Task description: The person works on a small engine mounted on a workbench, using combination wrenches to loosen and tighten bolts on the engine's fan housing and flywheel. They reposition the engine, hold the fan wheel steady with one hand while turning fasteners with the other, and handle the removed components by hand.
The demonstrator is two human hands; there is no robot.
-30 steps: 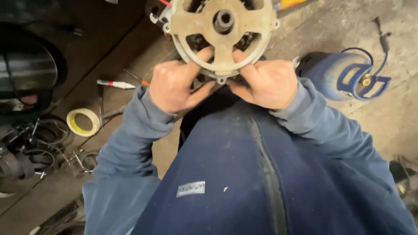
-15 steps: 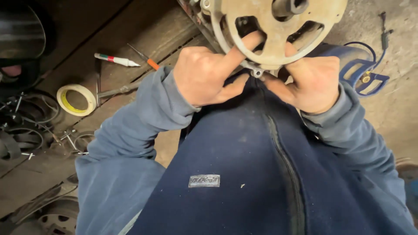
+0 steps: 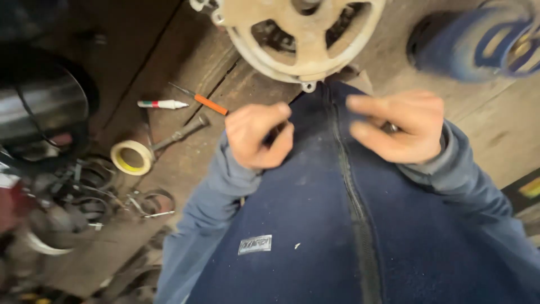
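Round tan metal motor housing (image 3: 301,39), spoked face with dark openings toward camera, small lug at lower rim, resting on wooden bench (image 3: 185,157) above orange-handled screwdriver (image 3: 205,101), untouched.

We see a tan, rust-stained metal housing (image 3: 301,42) at the top centre; our navy fleece (image 3: 315,225) with its grey patch fills the lower frame; a yellowish tape roll (image 3: 131,157) lies at left; above it a white marker (image 3: 163,104); an orange-handled screwdriver (image 3: 209,104); a blue canister (image 3: 478,42) sits upper right.
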